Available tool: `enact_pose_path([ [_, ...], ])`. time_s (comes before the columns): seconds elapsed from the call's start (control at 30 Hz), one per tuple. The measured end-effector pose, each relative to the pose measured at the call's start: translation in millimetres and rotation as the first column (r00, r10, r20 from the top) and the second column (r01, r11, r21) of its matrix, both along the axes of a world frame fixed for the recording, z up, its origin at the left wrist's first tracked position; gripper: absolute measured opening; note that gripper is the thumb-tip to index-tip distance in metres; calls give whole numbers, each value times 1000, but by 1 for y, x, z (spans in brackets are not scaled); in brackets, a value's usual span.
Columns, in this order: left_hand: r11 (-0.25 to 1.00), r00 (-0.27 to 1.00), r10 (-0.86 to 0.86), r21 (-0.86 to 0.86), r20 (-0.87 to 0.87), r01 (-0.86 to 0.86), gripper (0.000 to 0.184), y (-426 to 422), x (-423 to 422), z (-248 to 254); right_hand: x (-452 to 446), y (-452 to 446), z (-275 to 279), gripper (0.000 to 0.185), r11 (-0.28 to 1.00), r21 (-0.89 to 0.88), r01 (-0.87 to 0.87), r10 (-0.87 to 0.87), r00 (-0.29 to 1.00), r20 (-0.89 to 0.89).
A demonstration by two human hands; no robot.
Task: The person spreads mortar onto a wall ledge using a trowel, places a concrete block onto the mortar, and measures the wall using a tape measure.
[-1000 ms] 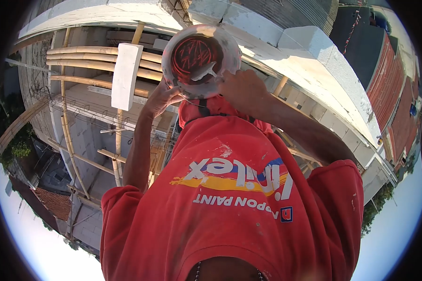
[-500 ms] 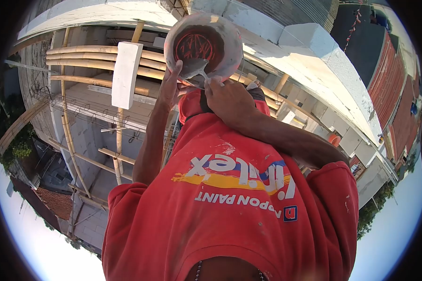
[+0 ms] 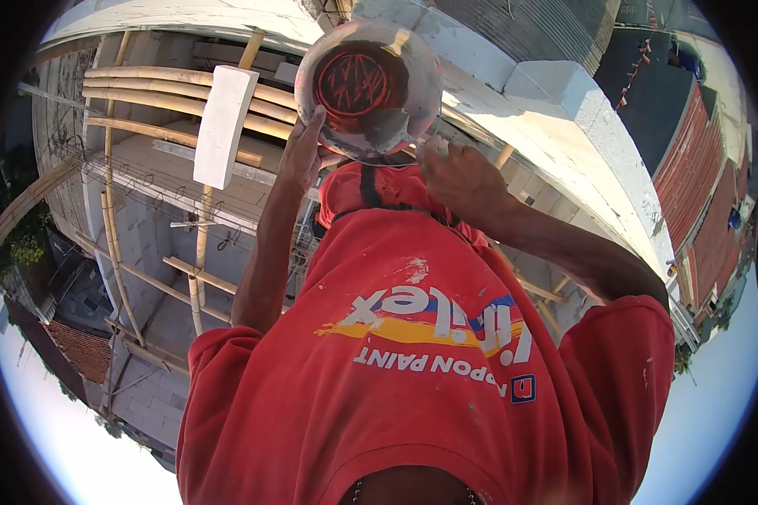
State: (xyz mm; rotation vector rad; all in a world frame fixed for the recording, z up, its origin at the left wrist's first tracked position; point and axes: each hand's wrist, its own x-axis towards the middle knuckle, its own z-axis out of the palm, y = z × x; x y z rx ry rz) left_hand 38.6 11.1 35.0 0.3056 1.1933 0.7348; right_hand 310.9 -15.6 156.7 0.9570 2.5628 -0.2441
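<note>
Rightward go the trowel (image 3: 387,131) and right hand (image 3: 463,178) along the bucket's (image 3: 425,74) inner wall — likely a scraping stroke. Leftmost, bamboo poles (image 3: 147,73) bear a white block (image 3: 226,126), gaps below; left hand (image 3: 301,155) grips the bucket before the waist; right hand clasps the trowel — clearance to the pale wall (image 3: 583,160) unclear.
</note>
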Motion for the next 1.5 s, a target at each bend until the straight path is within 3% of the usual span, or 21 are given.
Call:
enact_pose_path([
  [0.03,1000,1000,-2,-15,-2,1,57,-1,0,2,4,4,-1,42,1000,-7,17,-17,1000,-18],
  [0.13,1000,999,-11,9,-37,11,56,-9,3,5,6,42,9,40,866,-409,288,-304,952,26],
  [0.23,996,990,-38,72,-135,48,58,-12,10,5,-8,54,-5,33,786,-315,532,-565,825,-15],
  [0.33,988,969,-79,114,-234,108,58,-16,16,4,-26,59,-30,32,778,-210,592,-607,795,-9],
  [0.53,972,987,23,233,-161,15,55,-32,30,4,-48,33,-40,29,666,-557,496,-648,755,-102],
  [0.63,988,989,15,156,-147,8,53,-43,22,-1,-38,47,-26,34,280,-851,444,-771,632,76],
  [0.73,996,999,54,77,-8,-53,50,-44,24,10,-22,50,-36,46,-12,-967,254,-882,453,130],
  [0.77,991,996,90,102,19,-92,49,-39,26,13,-18,44,-42,53,-198,-971,135,-939,258,227],
  [0.87,968,977,202,137,73,-211,49,-31,32,16,-11,33,-47,50,-199,-980,-9,-979,41,198],
  [0.9,963,970,232,126,69,-239,49,-30,33,15,-12,34,-44,51,-112,-985,134,-991,64,122],
  [0.97,963,970,240,118,50,-244,49,-32,32,11,-12,31,-39,52,63,-913,403,-992,125,-13],
  [1.0,968,975,218,124,35,-221,50,-33,29,5,-11,28,-50,51,277,-785,554,-958,220,-182],
  [1.07,971,982,189,141,28,-191,50,-35,28,2,-12,20,-83,48,612,-349,710,-781,475,-404],
  [1.17,967,983,180,178,34,-183,51,-35,24,1,-35,25,-39,46,555,-409,724,-815,572,-93],
  [1.27,978,989,144,151,29,-147,52,-35,14,-2,-27,15,-39,48,709,-455,540,-620,784,-36],
  [1.37,993,996,87,73,29,-89,52,-33,9,-4,-16,20,-42,48,633,-471,614,-742,655,-144],
  [1.47,993,994,99,56,37,-101,49,-35,11,0,-16,31,-41,45,619,-349,703,-784,527,-328],
  [1.5,993,993,100,64,56,-104,48,-32,14,5,-16,30,-44,46,654,-334,679,-756,589,-284],
])
